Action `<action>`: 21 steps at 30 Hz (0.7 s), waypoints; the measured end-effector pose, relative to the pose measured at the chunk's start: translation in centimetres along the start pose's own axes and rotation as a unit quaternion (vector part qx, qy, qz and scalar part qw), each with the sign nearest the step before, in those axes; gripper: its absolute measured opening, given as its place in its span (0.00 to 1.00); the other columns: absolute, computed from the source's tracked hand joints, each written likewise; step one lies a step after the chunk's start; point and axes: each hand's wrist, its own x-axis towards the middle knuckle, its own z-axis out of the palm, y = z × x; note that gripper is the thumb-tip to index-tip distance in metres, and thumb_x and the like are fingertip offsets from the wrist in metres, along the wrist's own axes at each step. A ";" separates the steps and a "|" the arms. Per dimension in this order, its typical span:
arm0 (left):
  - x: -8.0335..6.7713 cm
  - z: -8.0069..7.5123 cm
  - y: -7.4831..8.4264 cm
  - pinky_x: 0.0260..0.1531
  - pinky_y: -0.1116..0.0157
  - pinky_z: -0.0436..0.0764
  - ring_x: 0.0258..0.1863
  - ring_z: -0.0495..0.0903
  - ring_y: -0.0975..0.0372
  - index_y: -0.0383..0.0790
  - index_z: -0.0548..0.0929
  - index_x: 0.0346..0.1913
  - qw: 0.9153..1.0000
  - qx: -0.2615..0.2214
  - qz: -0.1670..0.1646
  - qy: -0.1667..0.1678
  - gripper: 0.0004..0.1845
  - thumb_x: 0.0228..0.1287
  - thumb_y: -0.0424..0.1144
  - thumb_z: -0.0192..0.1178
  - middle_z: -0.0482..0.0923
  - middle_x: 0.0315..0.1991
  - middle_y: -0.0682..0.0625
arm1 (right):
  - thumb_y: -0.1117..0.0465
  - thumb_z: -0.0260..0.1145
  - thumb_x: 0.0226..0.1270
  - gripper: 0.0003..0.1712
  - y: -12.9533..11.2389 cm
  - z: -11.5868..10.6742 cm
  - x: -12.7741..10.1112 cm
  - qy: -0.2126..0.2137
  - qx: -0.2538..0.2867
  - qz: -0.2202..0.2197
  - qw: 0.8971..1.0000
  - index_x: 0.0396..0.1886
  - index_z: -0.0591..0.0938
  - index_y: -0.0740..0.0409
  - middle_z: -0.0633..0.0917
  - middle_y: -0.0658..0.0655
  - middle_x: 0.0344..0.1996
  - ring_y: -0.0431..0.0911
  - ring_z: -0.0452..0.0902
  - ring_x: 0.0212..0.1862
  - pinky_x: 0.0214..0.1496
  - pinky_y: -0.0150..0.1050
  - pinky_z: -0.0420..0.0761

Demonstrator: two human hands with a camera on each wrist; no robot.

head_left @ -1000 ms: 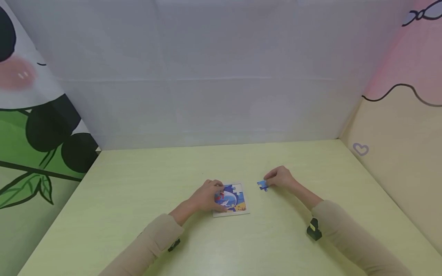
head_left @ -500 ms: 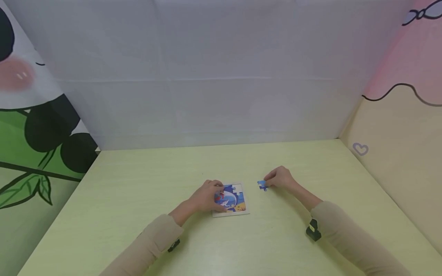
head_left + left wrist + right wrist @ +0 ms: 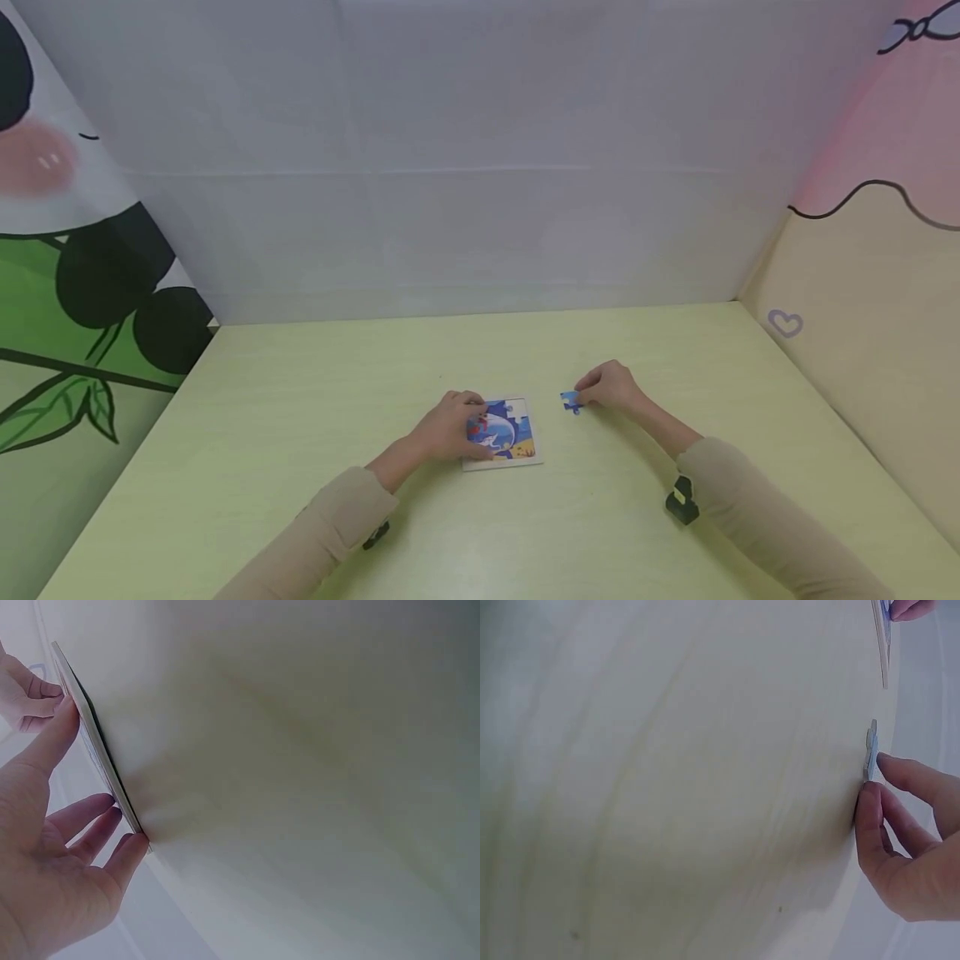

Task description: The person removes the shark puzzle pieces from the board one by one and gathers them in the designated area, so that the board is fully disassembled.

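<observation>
A small square jigsaw puzzle (image 3: 504, 435) in a pale frame lies on the table, showing a blue sea picture with a white gap in its upper right corner. My left hand (image 3: 450, 427) holds it from the left, the thumb at the near edge and the fingers at the far left; the left wrist view has the board (image 3: 101, 750) edge-on against the fingertips. To the right, my right hand (image 3: 611, 386) pinches a blue puzzle piece (image 3: 570, 401) between thumb and fingers. Seen edge-on in the right wrist view, the piece (image 3: 871, 754) is close over the tabletop, partly covered by the fingertips.
The pale yellow table (image 3: 337, 367) ends at a grey-white backdrop (image 3: 480, 167). Printed panels stand on both sides, a green and black one (image 3: 112, 275) at left and a pink and cream one (image 3: 885, 275) at right. Dark wrist cameras hang below both sleeves.
The puzzle piece has turned slightly in my right fingers, which cover a little more of it than a second ago. My left hand and the puzzle stay in place.
</observation>
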 end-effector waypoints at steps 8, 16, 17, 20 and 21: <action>0.1 0.0 0.0 0.55 0.55 0.68 0.55 0.66 0.48 0.30 0.75 0.54 1.000 -0.012 -0.001 0.009 0.36 0.43 0.50 0.71 0.70 0.54 0.42 | 0.64 0.70 0.49 0.13 -0.8 0.2 0.1 -0.003 -0.018 -0.018 1.000 0.36 0.83 0.65 0.84 0.56 0.29 0.42 0.75 0.28 0.29 0.31 0.75; 0.0 -0.1 -0.4 0.55 0.56 0.68 0.55 0.66 0.49 0.31 0.77 0.52 1.000 -0.013 -0.010 0.009 0.36 0.42 0.50 0.71 0.72 0.53 0.44 | 0.64 0.71 0.48 0.15 -2.7 1.7 -0.1 -0.015 0.009 -0.071 0.997 0.37 0.83 0.65 0.84 0.55 0.30 0.44 0.78 0.33 0.35 0.36 0.78; 0.0 -0.2 -0.4 0.55 0.56 0.68 0.55 0.66 0.49 0.31 0.77 0.52 1.000 -0.013 -0.012 0.009 0.36 0.42 0.51 0.71 0.72 0.53 0.44 | 0.63 0.71 0.48 0.15 -3.0 2.0 -0.2 -0.018 0.012 -0.075 0.997 0.37 0.83 0.65 0.84 0.55 0.30 0.44 0.79 0.33 0.35 0.36 0.78; -0.1 -0.3 -0.4 0.55 0.56 0.68 0.55 0.66 0.49 0.31 0.76 0.53 1.000 -0.013 -0.021 0.006 0.36 0.42 0.51 0.71 0.72 0.54 0.44 | 0.64 0.71 0.48 0.15 -3.7 3.0 -0.2 -0.027 0.019 -0.086 0.996 0.38 0.83 0.64 0.85 0.54 0.31 0.43 0.79 0.33 0.34 0.34 0.79; -0.2 -0.3 -0.3 0.55 0.56 0.68 0.55 0.66 0.50 0.31 0.76 0.53 1.000 -0.013 -0.025 0.005 0.36 0.42 0.51 0.71 0.71 0.54 0.44 | 0.64 0.71 0.48 0.15 -3.9 3.3 -0.2 -0.030 0.023 -0.086 0.996 0.37 0.84 0.64 0.85 0.55 0.31 0.43 0.79 0.33 0.34 0.34 0.79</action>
